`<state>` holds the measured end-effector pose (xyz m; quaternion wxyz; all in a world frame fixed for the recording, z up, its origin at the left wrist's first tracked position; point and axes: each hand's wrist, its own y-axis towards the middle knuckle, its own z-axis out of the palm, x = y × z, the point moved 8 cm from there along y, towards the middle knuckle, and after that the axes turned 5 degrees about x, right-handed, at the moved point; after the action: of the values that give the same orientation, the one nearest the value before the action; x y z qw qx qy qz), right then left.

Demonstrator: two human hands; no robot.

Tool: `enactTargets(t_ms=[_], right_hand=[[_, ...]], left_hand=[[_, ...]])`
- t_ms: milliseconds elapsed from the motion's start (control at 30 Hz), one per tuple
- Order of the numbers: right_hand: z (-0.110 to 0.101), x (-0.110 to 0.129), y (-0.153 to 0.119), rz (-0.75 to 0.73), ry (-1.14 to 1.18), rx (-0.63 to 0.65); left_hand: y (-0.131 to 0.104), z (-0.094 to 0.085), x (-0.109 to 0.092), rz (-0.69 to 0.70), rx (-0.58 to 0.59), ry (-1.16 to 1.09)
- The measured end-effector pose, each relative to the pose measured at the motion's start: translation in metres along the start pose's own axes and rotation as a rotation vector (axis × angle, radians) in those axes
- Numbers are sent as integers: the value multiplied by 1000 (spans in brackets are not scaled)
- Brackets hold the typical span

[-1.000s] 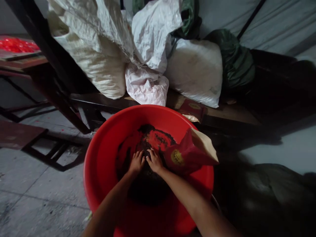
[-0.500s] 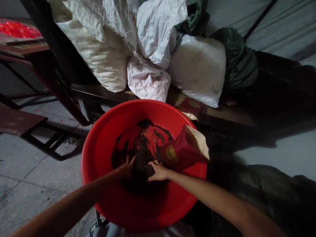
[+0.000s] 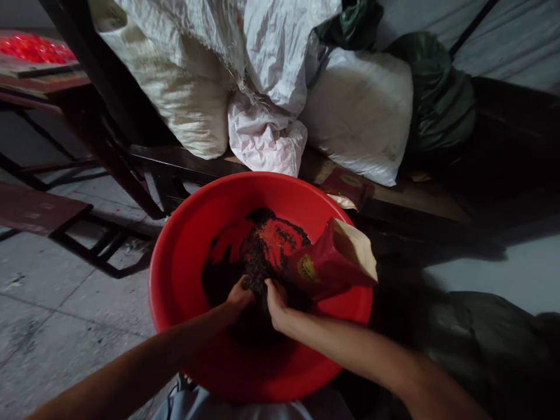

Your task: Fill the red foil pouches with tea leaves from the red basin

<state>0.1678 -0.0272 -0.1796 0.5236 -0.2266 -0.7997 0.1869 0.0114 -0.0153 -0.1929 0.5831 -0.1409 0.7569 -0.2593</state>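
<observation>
Left hand (image 3: 240, 296) and right hand (image 3: 276, 303) are resting apart in dark crumbs (image 3: 255, 254) (grips hidden), the tub (image 3: 181, 256) seemingly propping the bag (image 3: 326, 262) rightward.

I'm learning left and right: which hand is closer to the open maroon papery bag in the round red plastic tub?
The right hand: it is just beside the bag. The left hand is farther, on the right hand's other side.

I faced a dark bench (image 3: 184, 163). Cream sack (image 3: 192, 111) sat toward its left end, crumpled pinkish sack (image 3: 266, 137) mid-bench, plump white sack (image 3: 363, 116) toward its right, green sack (image 3: 441, 108) farther right. Left of the bench stood a table (image 3: 52, 84) bearing shiny red pieces (image 3: 35, 49), plus a low brown stool (image 3: 39, 207).
</observation>
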Motion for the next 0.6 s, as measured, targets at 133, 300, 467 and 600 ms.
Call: enactTargets(t_ms=[133, 300, 467, 600], right_hand=[[-18, 36, -2, -74, 80, -72], [-54, 105, -25, -275, 133, -188], [-112, 193, -82, -674, 109, -310], [-162, 240, -103, -823, 13, -360]], left_hand=[[-11, -6, -34, 38, -10, -92], [-20, -25, -96, 172, -42, -125], [-60, -26, -188, 475, -30, -245], [-77, -1, -247, 551, 99, -412]])
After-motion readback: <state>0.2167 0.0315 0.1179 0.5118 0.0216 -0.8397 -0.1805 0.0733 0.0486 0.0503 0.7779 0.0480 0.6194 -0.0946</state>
